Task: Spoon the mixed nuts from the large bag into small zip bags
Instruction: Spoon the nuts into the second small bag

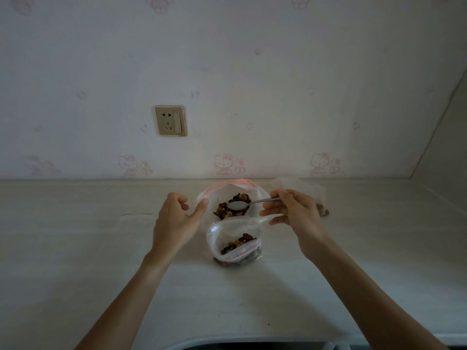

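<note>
The large clear bag (228,184) with a pink zip strip stands open at the back of the counter, with mixed nuts (233,210) inside. My right hand (293,210) pinches the handle of a metal spoon (238,205). The spoon's bowl lies over the nuts in the large bag and looks empty. My left hand (177,218) is at the bag's left rim, fingers loosely curled, thumb tip touching the plastic. In front of the large bag, a small zip bag (236,245) stands open and holds some nuts.
Another clear bag (319,198) with a few nuts lies behind my right hand. A wall socket (170,120) is on the wall above the pale counter (101,248). A dark sink edge (252,346) shows at the bottom.
</note>
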`<state>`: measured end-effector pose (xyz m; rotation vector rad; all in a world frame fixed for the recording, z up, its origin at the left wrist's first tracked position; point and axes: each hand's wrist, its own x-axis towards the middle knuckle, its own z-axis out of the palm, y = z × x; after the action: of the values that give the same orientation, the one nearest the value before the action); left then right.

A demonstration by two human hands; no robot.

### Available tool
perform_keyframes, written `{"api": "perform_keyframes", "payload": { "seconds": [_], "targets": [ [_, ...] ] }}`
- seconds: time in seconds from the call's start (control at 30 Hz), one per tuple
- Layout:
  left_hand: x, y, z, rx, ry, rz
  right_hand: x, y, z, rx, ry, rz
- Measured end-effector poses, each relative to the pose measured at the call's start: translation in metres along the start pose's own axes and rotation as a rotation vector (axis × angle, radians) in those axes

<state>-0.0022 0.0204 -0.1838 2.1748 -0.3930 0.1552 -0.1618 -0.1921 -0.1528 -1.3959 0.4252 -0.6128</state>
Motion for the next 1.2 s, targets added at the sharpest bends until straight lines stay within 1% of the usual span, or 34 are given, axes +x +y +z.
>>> {"api": "perform_keyframes", "payload": {
  "seconds": [0.1, 0.17, 0.3, 0.4, 0.57, 0.7, 0.83, 0.93, 1.07, 1.13, 1.2],
  "targets": [
    [0.008, 0.006, 0.01, -0.011, -0.124, -0.069, 0.014, 0.007, 0.012, -0.032, -0.003, 0.002],
    [0.008, 0.01, 0.018, -0.031, -0.152, -0.08, 0.022, 0.013, 0.018, -0.034, -0.001, -0.001],
    [0.006, 0.007, 0.03, -0.007, -0.111, -0.047, 0.031, 0.029, 0.027, -0.072, 0.013, -0.073],
    [0.007, 0.003, 0.033, 0.022, -0.082, -0.005, 0.033, 0.041, 0.026, -0.142, 0.001, -0.159],
    [0.008, -0.002, 0.035, 0.066, -0.062, 0.016, 0.037, 0.046, 0.023, -0.273, -0.031, -0.255],
    [0.007, -0.004, 0.035, 0.064, -0.06, 0.044, 0.036, 0.047, 0.024, -0.325, -0.005, -0.347],
    [0.007, -0.004, 0.036, 0.045, -0.032, 0.084, 0.036, 0.049, 0.025, -0.453, -0.041, -0.424],
    [0.005, -0.002, 0.035, 0.035, 0.004, 0.112, 0.036, 0.048, 0.025, -0.522, 0.003, -0.457],
    [0.005, -0.003, 0.036, 0.034, -0.042, 0.079, 0.035, 0.045, 0.023, -0.563, 0.044, -0.49],
    [0.005, -0.003, 0.036, 0.065, -0.069, 0.045, 0.034, 0.045, 0.025, -0.57, 0.031, -0.5],
    [0.004, -0.005, 0.037, 0.117, -0.083, 0.049, 0.033, 0.046, 0.027, -0.58, 0.0, -0.481]
  ]
}}
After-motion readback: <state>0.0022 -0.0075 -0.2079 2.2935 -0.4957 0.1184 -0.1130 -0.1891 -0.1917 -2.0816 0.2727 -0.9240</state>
